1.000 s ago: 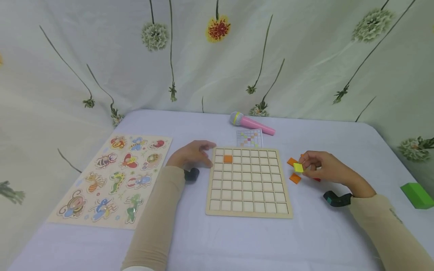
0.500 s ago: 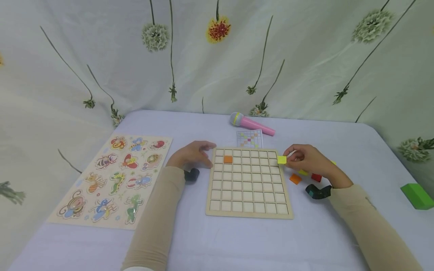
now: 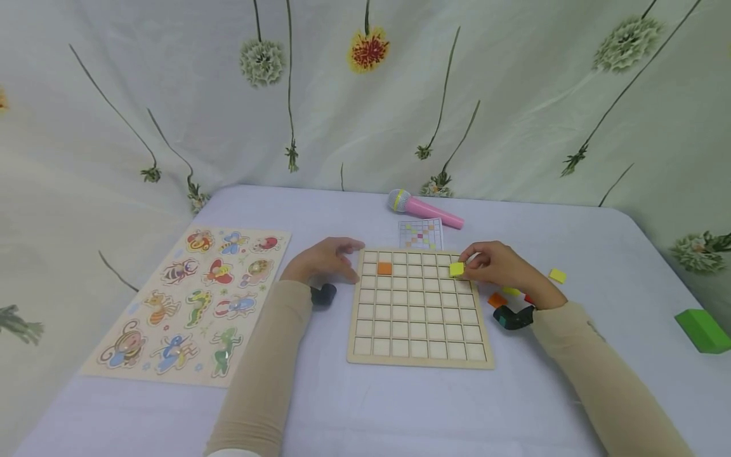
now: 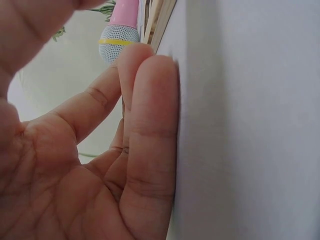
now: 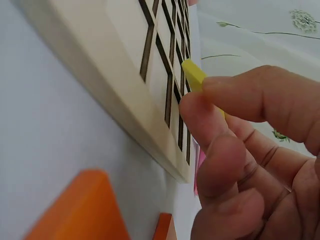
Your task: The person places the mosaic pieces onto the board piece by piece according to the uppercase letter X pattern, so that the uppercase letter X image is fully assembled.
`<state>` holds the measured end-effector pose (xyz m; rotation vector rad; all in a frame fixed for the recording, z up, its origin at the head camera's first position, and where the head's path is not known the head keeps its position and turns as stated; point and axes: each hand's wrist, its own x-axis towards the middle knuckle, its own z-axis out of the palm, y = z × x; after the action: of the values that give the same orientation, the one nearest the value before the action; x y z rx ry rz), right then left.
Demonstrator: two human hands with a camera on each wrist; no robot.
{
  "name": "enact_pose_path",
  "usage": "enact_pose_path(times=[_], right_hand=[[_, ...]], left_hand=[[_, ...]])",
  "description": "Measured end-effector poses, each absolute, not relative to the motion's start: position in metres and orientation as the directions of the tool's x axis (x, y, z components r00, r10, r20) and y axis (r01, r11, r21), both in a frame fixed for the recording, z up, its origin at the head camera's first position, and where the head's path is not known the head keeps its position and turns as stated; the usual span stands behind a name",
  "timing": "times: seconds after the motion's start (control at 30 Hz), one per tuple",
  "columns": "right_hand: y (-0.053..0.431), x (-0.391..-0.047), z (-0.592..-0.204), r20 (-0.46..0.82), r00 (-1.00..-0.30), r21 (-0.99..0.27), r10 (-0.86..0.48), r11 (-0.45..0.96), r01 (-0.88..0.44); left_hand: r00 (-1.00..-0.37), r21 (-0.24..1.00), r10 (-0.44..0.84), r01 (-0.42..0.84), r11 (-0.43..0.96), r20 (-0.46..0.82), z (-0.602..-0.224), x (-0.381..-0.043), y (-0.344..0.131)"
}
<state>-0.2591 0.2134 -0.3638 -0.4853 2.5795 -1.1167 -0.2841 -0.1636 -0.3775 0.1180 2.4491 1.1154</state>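
Observation:
A wooden grid board (image 3: 419,363) lies on the white-covered table, with an orange tile (image 3: 385,268) in one cell near its upper left. Over the upper right cells, my right hand (image 3: 495,265) pinches a yellow tile (image 3: 457,270) between thumb and fingertips. The right wrist view shows this yellow tile (image 5: 194,75) tilted at the grid; whether it touches the board cannot be told. My left hand (image 3: 322,259) is at the board's upper left edge, holding nothing. Its fingers (image 4: 155,125) lie along the tabletop in the left wrist view.
A small printed pattern card (image 3: 421,233) and a pink toy microphone (image 3: 425,208) lie behind the board. Loose tiles, including an orange tile (image 3: 497,300) and a yellow tile (image 3: 557,275), lie to its right. An insect puzzle board (image 3: 188,304) is left; a green block (image 3: 704,330) is far right.
My right hand has moved left from the loose tiles to over the board, carrying the yellow tile. My left hand has stayed in place.

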Motion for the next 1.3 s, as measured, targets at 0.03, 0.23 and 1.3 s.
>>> enact_pose_path(times=[0.03, 0.23, 1.3], right_hand=[[0.212, -0.26, -0.364, -0.129, -0.901, -0.74, -0.414, 0.645, -0.191], [0.205, -0.265, -0.367, -0.14, -0.898, -0.735, -0.418, 0.652, -0.189], [0.199, -0.265, -0.367, -0.121, -0.879, -0.716, -0.461, 0.654, -0.244]], left_hand=[[-0.898, 0.735, 0.256, -0.102, 0.67, -0.358, -0.378, -0.284, -0.164], [-0.898, 0.739, 0.265, -0.091, 0.667, -0.35, -0.377, -0.284, -0.164], [-0.9, 0.743, 0.253, -0.108, 0.661, -0.355, -0.38, -0.286, -0.164]])
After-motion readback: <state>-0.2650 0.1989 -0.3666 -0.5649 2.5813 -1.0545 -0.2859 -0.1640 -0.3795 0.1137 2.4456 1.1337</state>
